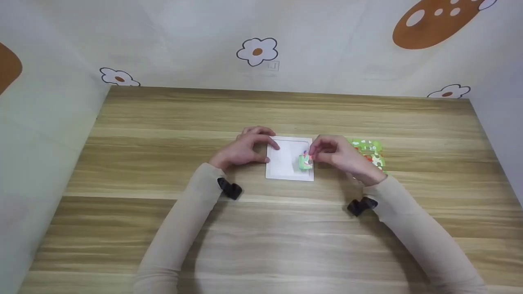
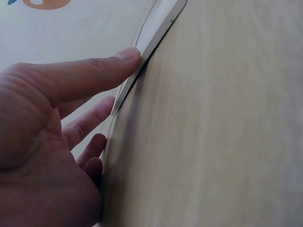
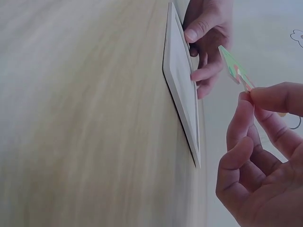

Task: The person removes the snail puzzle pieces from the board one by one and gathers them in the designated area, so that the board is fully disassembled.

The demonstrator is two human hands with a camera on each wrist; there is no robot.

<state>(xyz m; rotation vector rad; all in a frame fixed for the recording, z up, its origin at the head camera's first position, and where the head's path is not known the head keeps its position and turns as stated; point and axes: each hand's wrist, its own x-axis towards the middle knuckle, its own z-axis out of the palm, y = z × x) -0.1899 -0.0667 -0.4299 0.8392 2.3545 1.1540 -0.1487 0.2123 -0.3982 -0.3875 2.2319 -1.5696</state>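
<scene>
In the head view, a square white puzzle tray [image 1: 285, 163] with a raised rim lies on the table. My left hand [image 1: 245, 149] rests at its left side, the thumb at the rim and a fingertip on the inner surface. The left wrist view shows that thumb stretched out against the tray's edge [image 2: 163, 28]. Above the tray's right part, my right hand [image 1: 337, 155] pinches a jigsaw puzzle piece [image 1: 305, 162], mostly green with some red and white. Seen from the right wrist, the piece [image 3: 232, 65] is tilted and apart from the tray [image 3: 182, 80].
More joined green, red and white puzzle pieces [image 1: 374, 148] lie right of the tray, partly hidden behind my right hand and wrist. Wood-grain table [image 1: 261, 228] surrounds the tray. A wall [image 1: 184, 45] with flower drawings stands along the far edge. Black cameras [image 1: 231, 190] sit on both wrists.
</scene>
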